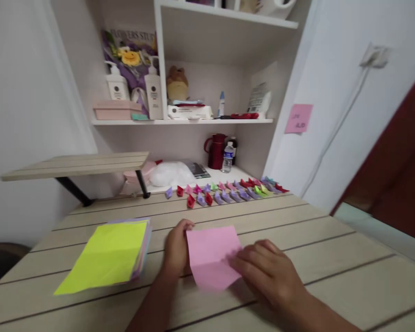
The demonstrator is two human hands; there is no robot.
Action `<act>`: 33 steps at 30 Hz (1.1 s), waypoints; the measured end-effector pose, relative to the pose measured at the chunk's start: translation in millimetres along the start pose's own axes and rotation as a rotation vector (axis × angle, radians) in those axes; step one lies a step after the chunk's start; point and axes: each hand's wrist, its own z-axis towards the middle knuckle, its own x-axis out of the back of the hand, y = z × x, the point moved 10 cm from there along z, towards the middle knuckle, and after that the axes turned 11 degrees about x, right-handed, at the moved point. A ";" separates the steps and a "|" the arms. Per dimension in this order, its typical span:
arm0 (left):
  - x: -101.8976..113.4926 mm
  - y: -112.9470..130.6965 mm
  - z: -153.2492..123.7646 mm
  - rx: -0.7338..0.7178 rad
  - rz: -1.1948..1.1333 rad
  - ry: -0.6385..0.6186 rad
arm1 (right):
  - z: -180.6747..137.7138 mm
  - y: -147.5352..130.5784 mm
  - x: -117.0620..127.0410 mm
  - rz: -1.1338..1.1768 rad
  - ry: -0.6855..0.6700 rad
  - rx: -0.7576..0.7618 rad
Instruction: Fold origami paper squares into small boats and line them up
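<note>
A pink paper sheet (212,256) lies folded on the wooden table (332,258) in front of me. My left hand (175,249) grips its left edge with fingers curled over the top corner. My right hand (266,272) presses on the sheet's right edge, fingers bent and together. A stack of coloured paper sheets (109,256), yellow-green on top, lies just to the left of my left hand.
Two rows of several small folded paper boats (224,191) line the table's far edge. Behind them stand a red jug (216,150) and a water bottle (228,157). A raised wooden shelf (79,165) juts out at the left. White shelves hold bottles and boxes.
</note>
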 end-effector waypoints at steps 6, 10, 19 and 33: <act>1.6 16.1 -1.8 -0.097 0.151 0.034 | -69.4 8.5 -12.6 0.028 -0.280 -0.356; 18.3 69.5 -31.9 -0.316 0.204 0.124 | -89.6 21.4 -22.0 0.112 -0.428 -0.442; -22.6 43.4 -125.7 -0.635 0.720 -0.021 | -82.1 19.8 -20.9 0.205 -0.449 -0.530; -24.0 -5.6 -221.7 -0.801 0.903 -0.052 | -108.4 -30.5 23.7 0.445 -0.361 -0.459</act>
